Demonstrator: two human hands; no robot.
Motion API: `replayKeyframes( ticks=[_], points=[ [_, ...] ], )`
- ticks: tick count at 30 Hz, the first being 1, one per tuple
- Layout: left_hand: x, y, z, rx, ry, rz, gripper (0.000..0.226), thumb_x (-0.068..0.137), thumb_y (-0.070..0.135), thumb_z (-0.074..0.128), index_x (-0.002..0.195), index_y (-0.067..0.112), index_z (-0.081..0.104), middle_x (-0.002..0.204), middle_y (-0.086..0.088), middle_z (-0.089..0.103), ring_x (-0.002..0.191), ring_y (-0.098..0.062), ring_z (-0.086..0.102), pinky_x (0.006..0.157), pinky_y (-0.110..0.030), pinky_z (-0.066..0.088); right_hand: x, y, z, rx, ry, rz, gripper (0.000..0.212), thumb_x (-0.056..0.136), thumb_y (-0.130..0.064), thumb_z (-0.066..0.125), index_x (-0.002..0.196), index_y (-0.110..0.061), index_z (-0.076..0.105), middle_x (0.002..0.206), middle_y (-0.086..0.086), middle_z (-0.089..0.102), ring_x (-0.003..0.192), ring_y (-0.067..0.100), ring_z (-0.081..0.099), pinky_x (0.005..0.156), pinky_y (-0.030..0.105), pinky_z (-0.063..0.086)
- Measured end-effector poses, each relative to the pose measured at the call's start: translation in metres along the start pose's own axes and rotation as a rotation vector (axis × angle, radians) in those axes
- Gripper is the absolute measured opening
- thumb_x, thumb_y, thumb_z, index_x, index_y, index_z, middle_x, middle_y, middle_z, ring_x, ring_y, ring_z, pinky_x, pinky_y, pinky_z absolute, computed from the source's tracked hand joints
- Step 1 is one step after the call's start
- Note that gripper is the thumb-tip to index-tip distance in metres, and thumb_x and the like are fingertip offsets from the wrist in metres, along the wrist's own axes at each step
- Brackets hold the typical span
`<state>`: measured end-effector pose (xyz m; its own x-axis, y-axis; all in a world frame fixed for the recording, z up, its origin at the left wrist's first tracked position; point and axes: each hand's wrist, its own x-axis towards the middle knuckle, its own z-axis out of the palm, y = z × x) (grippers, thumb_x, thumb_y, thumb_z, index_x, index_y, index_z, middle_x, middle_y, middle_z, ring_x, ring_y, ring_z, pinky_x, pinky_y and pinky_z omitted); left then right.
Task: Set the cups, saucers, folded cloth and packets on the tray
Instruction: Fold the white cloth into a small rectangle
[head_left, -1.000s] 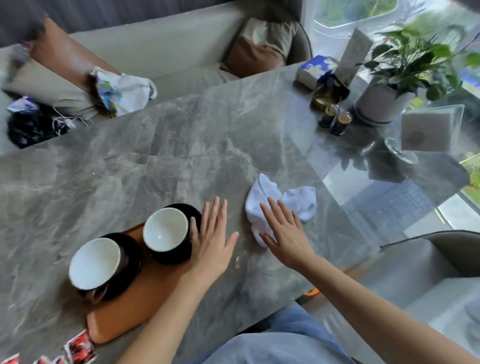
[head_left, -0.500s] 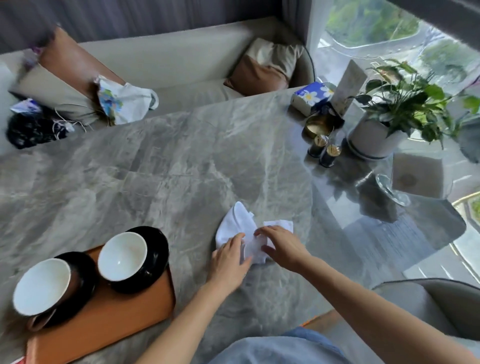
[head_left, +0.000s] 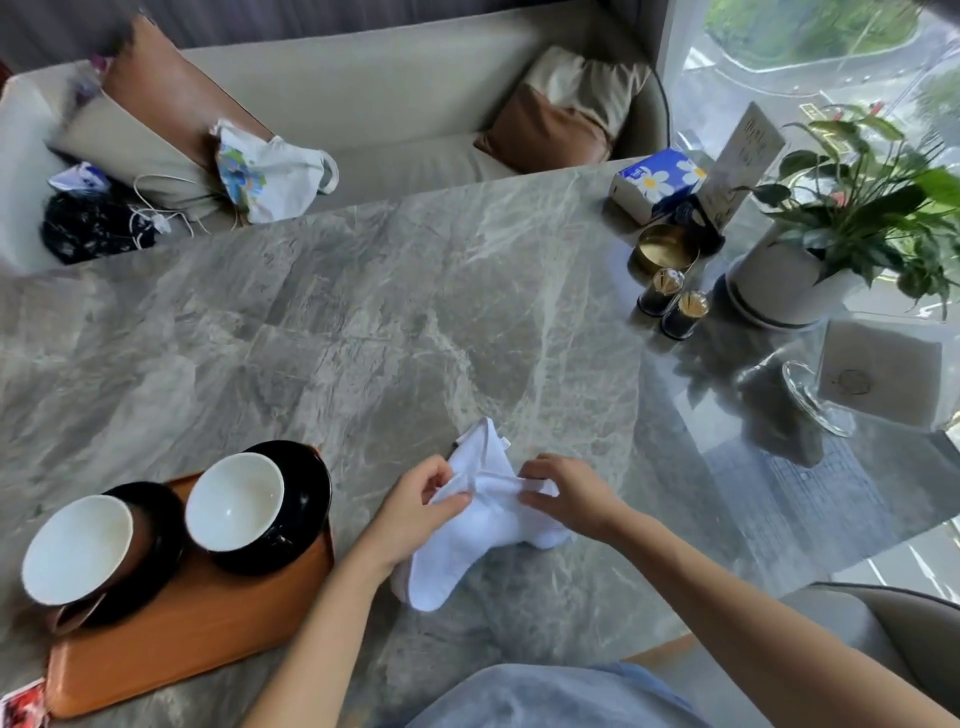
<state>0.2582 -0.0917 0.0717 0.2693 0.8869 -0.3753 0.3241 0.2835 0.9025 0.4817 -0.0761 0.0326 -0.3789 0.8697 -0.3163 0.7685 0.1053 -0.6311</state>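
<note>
1. Grey veined stone table (head_left: 363, 322), smooth and glossy, carries it all.
2. Orange rounded rectangular tray (head_left: 208, 639) sits at the table's near left.
3. Soft white crumpled cloth (head_left: 483, 530) lies on the table just right of the tray.
4. Two round glossy black saucers (head_left: 314, 483) on the tray, each bearing a white-lined cup (head_left: 234, 501).
5. Left hand (head_left: 418, 506): fingers curled, grip pinching the cloth's raised fold.
6. Right hand (head_left: 571, 493): knuckles up, grip narrow, pinching the fold's other end.
7. Red printed packet (head_left: 23, 704) peeks in beside the tray's near corner.
</note>
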Motion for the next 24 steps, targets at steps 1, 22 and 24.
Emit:
replayKeyframes(
  ticks=[1, 22, 24],
  points=[
    [-0.003, -0.001, -0.006, -0.018, -0.014, -0.027, 0.022, 0.085, 0.003, 0.063, 0.075, 0.011, 0.045, 0.071, -0.002, 0.041, 0.066, -0.007, 0.04, 0.06, -0.016, 0.033, 0.002, 0.003, -0.004, 0.054, 0.026, 0.034, 0.012, 0.088, -0.027, 0.06, 0.087, -0.015, 0.063, 0.083, -0.001, 0.063, 0.08, 0.022, 0.06, 0.072, 0.037, 0.045],
    [-0.007, 0.004, 0.017, 0.346, 0.423, 0.023, 0.032, 0.08, 0.022, 0.062, 0.105, 0.028, 0.045, 0.087, 0.011, 0.06, 0.081, -0.018, 0.061, 0.067, -0.034, 0.048, 0.004, -0.074, -0.063, 0.753, -0.423, -0.166, 0.012, 0.089, -0.013, 0.061, 0.095, -0.018, 0.071, 0.086, -0.011, 0.07, 0.082, 0.004, 0.063, 0.072, 0.015, 0.047],
    [-0.007, -0.003, 0.009, 0.365, 0.413, -0.047, 0.034, 0.079, 0.02, 0.061, 0.106, 0.03, 0.043, 0.085, 0.01, 0.053, 0.08, -0.018, 0.057, 0.065, -0.032, 0.044, 0.001, -0.071, -0.068, 0.829, -0.456, -0.172, 0.017, 0.088, -0.01, 0.06, 0.102, -0.012, 0.069, 0.092, -0.004, 0.07, 0.084, 0.01, 0.064, 0.073, 0.018, 0.049]
  ],
)
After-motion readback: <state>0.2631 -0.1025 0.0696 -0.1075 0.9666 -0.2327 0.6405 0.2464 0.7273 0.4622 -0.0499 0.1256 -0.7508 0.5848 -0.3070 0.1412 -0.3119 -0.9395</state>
